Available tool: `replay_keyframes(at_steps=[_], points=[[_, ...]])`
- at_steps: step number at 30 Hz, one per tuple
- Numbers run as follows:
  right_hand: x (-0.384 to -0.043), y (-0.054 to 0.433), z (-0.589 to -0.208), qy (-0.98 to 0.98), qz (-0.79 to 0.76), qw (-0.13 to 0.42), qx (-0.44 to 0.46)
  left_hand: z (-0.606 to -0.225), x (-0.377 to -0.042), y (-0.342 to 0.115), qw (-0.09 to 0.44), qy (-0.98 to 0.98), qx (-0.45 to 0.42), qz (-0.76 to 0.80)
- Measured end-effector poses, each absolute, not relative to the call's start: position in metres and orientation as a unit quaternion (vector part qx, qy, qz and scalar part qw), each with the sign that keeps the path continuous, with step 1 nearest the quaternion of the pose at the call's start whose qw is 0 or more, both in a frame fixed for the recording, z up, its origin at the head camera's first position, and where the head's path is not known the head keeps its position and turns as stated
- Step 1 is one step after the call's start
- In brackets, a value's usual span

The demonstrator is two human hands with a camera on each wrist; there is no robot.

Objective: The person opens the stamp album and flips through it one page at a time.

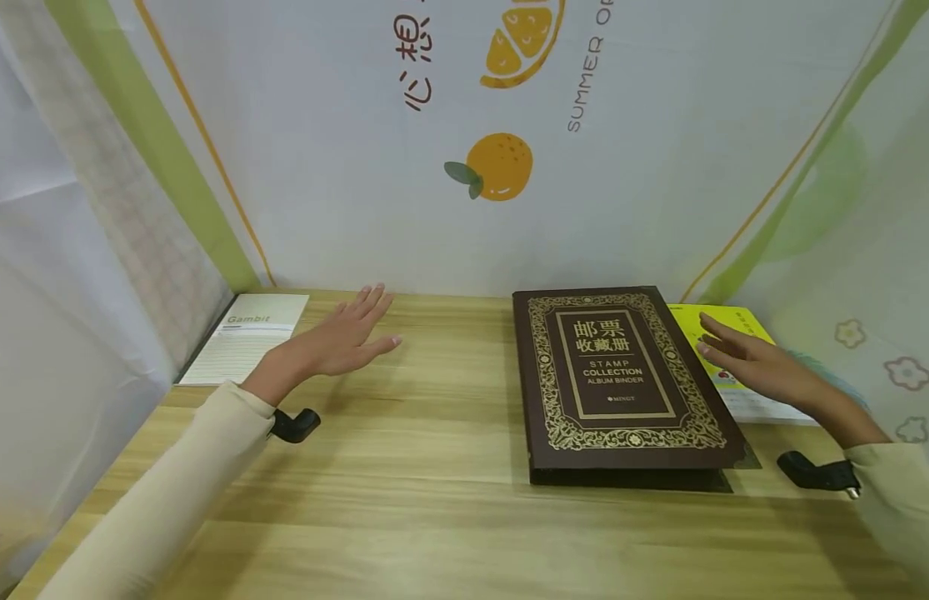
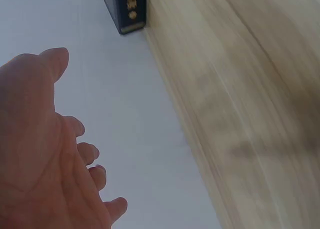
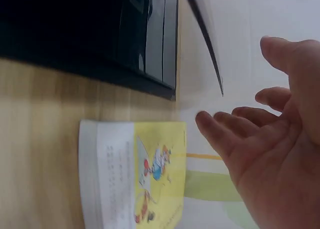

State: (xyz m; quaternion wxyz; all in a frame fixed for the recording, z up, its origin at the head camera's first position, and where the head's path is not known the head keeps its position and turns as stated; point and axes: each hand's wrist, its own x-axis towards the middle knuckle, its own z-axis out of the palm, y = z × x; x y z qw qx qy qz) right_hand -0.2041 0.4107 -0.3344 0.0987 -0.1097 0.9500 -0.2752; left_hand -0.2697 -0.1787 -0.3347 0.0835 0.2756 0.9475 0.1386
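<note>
A brown stamp album (image 1: 617, 433) with gold ornament lies right of centre on the table. In the right wrist view, its cover edge (image 3: 205, 39) stands apart from the dark inside (image 3: 90, 34). My right hand (image 1: 767, 367) hovers over a yellow and white book (image 1: 722, 315) beside the album, fingers extended and holding nothing. That book (image 3: 160, 174) shows small cartoon figures in the right wrist view. On the other side, my left hand (image 1: 344, 337) is raised above the table, palm down, fingers extended, next to a white notebook marked Gambit (image 1: 242, 346). The album's spine (image 2: 132, 9) appears in the left wrist view.
A white printed curtain (image 1: 344, 192) with orange pictures hangs along the table's back edge, and more cloth (image 1: 52, 275) hangs at both sides. The wooden table (image 1: 419, 467) spans the foreground. Black camera mounts (image 1: 295, 425) sit on both wrists.
</note>
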Motion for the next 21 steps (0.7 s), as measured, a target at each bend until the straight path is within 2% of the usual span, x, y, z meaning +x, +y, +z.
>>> replay_keyframes(at_steps=[10, 16, 21], points=[[-0.201, 0.415, -0.346, 0.922, -0.347, 0.152, -0.082, -0.327, -0.267, -0.059, 0.108, 0.903, 0.405, 0.097], [-0.204, 0.415, -0.348, 0.918, -0.354, 0.166, -0.072, -0.325, -0.247, 0.01, 0.108, 0.873, 0.47, 0.067], [-0.211, 0.408, -0.347, 0.904, -0.383, 0.177, -0.069, -0.329, -0.223, 0.048, 0.099, 0.85, 0.517, 0.014]])
